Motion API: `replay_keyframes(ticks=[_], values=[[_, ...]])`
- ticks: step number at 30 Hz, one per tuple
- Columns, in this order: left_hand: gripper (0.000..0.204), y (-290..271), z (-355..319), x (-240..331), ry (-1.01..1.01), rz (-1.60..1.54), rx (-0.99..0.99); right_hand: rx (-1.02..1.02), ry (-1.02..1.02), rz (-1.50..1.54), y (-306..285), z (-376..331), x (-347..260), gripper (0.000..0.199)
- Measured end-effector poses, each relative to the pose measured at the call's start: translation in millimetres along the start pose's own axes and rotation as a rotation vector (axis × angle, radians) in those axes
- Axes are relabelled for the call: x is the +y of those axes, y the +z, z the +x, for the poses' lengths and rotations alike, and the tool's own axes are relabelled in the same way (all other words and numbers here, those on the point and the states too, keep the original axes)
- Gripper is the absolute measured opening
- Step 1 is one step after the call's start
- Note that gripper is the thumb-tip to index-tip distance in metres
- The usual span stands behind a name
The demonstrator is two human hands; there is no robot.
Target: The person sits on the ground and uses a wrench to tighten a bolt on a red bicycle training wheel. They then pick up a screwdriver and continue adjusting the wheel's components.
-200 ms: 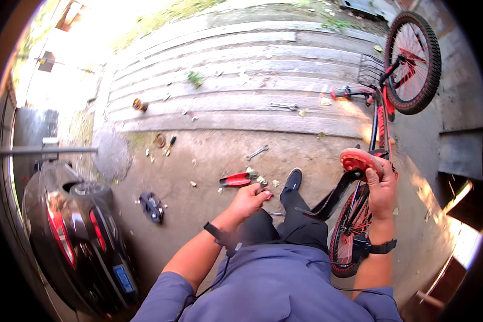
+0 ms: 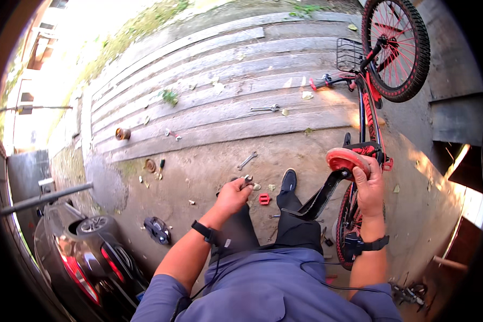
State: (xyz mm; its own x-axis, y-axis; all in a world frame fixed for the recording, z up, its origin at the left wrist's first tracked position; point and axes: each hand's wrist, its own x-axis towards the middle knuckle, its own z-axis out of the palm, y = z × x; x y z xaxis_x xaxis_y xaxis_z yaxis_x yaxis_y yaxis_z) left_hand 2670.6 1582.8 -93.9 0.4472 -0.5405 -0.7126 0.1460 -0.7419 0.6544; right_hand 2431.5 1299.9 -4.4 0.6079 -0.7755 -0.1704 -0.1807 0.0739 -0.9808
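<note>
Over at the left edge of the dusty brown ground (image 2: 198, 177) sits a glossy, dark car-shaped body with red lights (image 2: 75, 263). A brown, drum-shaped roll (image 2: 123, 133) lies near the near-left corner of the grey wooden planks (image 2: 225, 122). Further right, the left hand (image 2: 233, 196) is clenched round a small grey metal tool with a forked end (image 2: 247, 180), most of it hidden by the fingers. A red, blocky plastic piece (image 2: 264, 199) lies on the ground just beside the person's shoe. The right hand (image 2: 369, 188) grasps a round red wheel (image 2: 344, 155) by its rim, well in from the planks' near edge, its long black metal bracket (image 2: 324, 199) slanting down across the leg. One hand alone seems to bear that weight, so a slack thumb could let the wheel twist, swinging the bracket into the thigh or the black-and-red bicycle (image 2: 366, 107) at right.
</note>
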Motion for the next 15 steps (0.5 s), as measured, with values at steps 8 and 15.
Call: replay_keyframes(ticks=[8,15], values=[[0.021,-85,138,14,0.042,0.297,-0.193,0.239,0.054,-0.263,50,42,5,0.031],[0.021,-146,255,9,0.301,0.682,-0.256,0.297,0.271,-0.342,140,59,63,0.028]])
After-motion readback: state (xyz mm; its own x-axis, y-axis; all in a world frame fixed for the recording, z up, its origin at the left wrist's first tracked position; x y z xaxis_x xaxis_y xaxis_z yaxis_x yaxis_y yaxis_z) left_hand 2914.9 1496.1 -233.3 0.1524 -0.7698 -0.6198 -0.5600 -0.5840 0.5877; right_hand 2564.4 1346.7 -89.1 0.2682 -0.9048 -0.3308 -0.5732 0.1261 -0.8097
